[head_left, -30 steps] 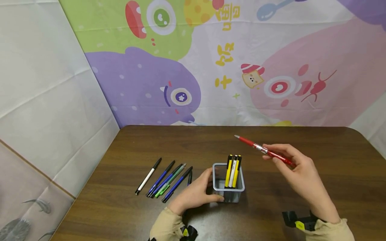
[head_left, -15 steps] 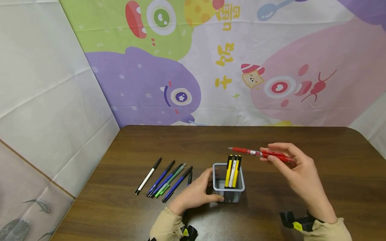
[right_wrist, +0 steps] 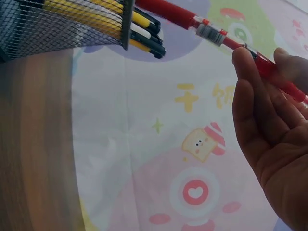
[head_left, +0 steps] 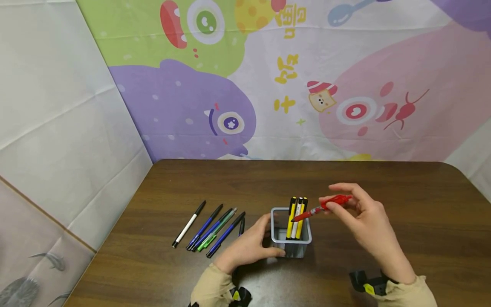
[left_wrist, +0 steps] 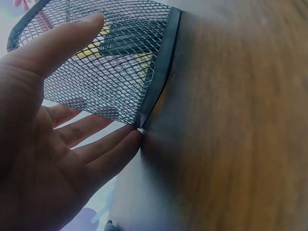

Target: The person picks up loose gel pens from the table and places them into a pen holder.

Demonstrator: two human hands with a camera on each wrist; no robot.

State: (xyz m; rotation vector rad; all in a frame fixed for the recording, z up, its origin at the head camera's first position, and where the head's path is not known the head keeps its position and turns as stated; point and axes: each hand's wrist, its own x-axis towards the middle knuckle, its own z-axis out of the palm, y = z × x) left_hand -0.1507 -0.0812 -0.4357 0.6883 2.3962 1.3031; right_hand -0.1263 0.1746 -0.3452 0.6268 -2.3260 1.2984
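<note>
My right hand [head_left: 370,224] pinches a red pen [head_left: 309,213] between thumb and fingers, its tip slanting down to the left and overlapping the pens over the holder. A grey mesh pen holder [head_left: 294,250] stands on the table, with two yellow pens and a white pen [head_left: 295,221] upright inside. My left hand [head_left: 247,245] holds this holder from its left side, the thumb on the near wall and fingers behind. The left wrist view has the thumb [left_wrist: 72,41] lying across the mesh, fingertips at the bottom corner. In the right wrist view, the red pen [right_wrist: 210,33] points toward the holder's rim.
Left of the left hand lie several pens: a white pen with black ends [head_left: 189,224], blue pens [head_left: 205,226] and a green pen [head_left: 218,230]. A cloth with cartoon figures [head_left: 287,85] hangs behind the wooden table [head_left: 249,183].
My right hand has come left, and the red pen has tilted so its tip drops from above the table to the front of the upright pens. The left hand and holder stay put.
</note>
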